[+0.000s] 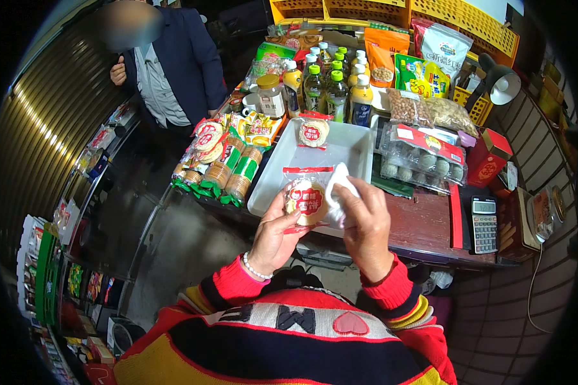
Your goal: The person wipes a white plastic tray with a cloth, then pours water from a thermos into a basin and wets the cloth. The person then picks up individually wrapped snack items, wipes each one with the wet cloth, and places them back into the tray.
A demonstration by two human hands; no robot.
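Observation:
My left hand grips the edge of a round rice cracker pack, clear plastic with a red label and red ends. A crumpled white cloth is pinched in my right hand, against the pack's right side. Both hands are above the near edge of a white plastic tray. Inside that tray, toward its far end, lies a similar cracker pack. More round packs are piled left of the tray, beside green-banded biscuit packs.
Bottled drinks and a lidded jar stand behind the tray. Right of it are an egg carton, a red box, a calculator and a desk lamp. A person in a dark jacket is at the far left.

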